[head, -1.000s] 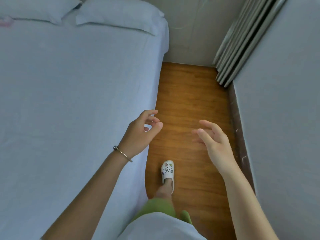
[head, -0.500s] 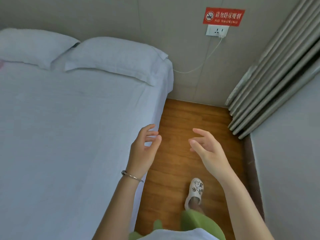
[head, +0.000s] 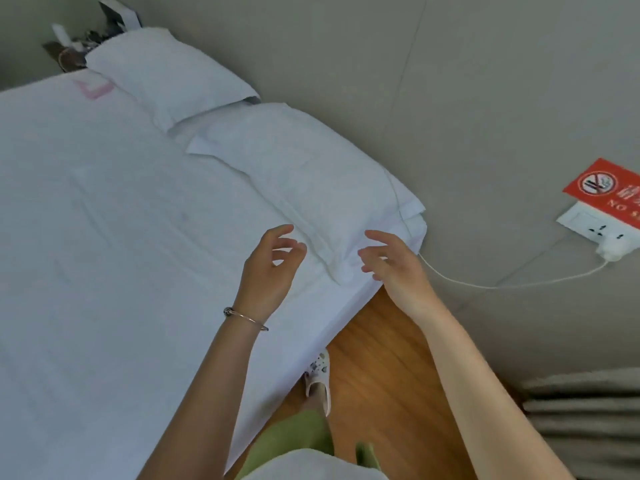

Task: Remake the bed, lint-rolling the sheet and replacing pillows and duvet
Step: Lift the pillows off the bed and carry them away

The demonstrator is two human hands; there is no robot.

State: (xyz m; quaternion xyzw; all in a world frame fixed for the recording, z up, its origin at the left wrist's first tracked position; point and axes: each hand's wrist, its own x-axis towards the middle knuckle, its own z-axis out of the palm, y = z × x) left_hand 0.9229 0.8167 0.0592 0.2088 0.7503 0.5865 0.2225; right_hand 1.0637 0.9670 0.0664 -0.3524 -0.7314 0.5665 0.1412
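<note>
Left hand: hovers above the sheet just beside the near pillow's lower edge, fingers loosely curled and spread, holding nothing.
Right hand: at the near pillow's outer corner, fingers loosely spread, gripping nothing; contact unclear.
Near pillow: lies flat at the bed's head.
Far pillow: beyond the near pillow, almost touching it.
Sheet: spread over the mattress, faintly creased.

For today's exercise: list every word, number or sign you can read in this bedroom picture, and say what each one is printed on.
"NO S": start of a white English line on the red wall sign, cut off by the picture's edge.
No-smoking pictogram: a crossed-out cigarette in a circle, on the same sign.
White Chinese characters beside the pictogram: cut off and blurred, unreadable.
Pink mark on the sheet: a shape, not legible text.
</note>
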